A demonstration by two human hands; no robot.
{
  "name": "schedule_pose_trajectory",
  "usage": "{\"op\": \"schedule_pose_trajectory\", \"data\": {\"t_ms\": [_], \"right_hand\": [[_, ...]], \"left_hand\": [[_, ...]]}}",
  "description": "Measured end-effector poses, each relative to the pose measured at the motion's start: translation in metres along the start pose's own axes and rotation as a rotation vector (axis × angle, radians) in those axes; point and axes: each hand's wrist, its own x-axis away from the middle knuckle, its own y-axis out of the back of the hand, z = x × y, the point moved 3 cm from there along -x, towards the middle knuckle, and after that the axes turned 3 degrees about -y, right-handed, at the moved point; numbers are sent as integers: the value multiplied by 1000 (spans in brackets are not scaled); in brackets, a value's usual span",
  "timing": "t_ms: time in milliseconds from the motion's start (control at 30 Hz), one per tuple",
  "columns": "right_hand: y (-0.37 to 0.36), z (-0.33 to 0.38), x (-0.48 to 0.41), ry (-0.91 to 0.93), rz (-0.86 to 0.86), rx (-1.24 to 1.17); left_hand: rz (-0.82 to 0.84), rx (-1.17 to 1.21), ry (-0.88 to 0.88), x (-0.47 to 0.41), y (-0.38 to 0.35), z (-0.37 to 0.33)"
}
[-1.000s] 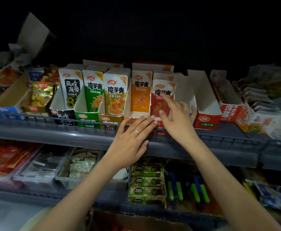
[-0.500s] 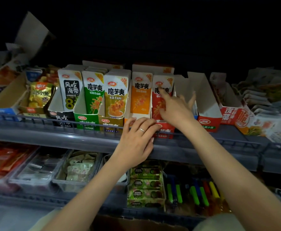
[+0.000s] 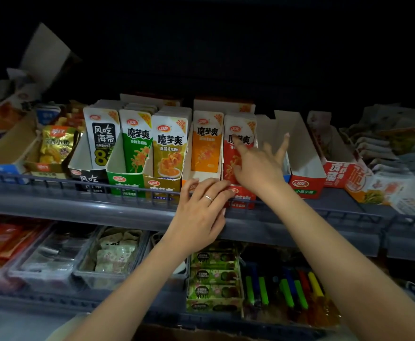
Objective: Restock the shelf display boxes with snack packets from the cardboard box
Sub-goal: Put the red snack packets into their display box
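Right hand [image 3: 258,166] outspread on red packet [image 3: 229,156] (fingers straight), left hand [image 3: 201,212] seemingly flat against display box [image 3: 243,201].

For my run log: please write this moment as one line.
right hand: fingers spread, index presses red packet | left hand: fingertips touch red box front | packets: upright in box

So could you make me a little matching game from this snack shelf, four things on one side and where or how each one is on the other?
Things
1. left hand
2. right hand
3. green packet
4. red box with green label

Descriptions
A. no packets visible inside
B. index finger on the red packet
C. wears a ring, at the shelf rail
D. between the black-and-white packet and the mustard packet

Pairs: 1-C, 2-B, 3-D, 4-A
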Motion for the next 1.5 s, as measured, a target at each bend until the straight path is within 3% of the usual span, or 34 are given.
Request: {"op": "schedule_pose_trajectory", "data": {"t_ms": [100, 200, 300, 367, 467, 567, 700, 867, 967, 1100, 1200, 1367, 1500], "right_hand": [[6, -4, 11, 4, -57, -95], [15, -7, 29, -1, -293, -256], [17, -9, 59, 149, -499, -437], [16, -8, 84, 263, -512, -584], [-3, -1, 130, 337, -444, -691], [-46, 12, 177, 415, -244, -726], [-140, 28, 252, 372, 335, -764], [-246, 37, 357, 212, 1166, -753], [-281, 47, 403, 175, 1410, -646], [-300, 75, 431, 126, 1520, -657], [-309, 96, 437, 162, 1475, -609], [-310, 130, 437, 194, 1423, -433], [-317, 148, 443, 106, 1364, -398]], "left_hand": [[11, -35, -12, 3, -1, 0], [-12, -39, -36, 7, 4, 2], [14, 23, -126, 13, 15, 3], [106, 79, -180, 23, 22, 0], [383, 180, -181, 56, 25, -12], [643, 232, -219, 110, 23, -30], [907, 264, -225, 185, 26, -49], [1020, 300, -91, 266, 41, -46], [1082, 352, 71, 310, 47, -48], [1181, 414, 189, 350, 46, -47], [1184, 468, 295, 360, 47, -43], [1120, 366, 370, 362, 47, -24], [1092, 363, 463, 364, 44, -15]]}}
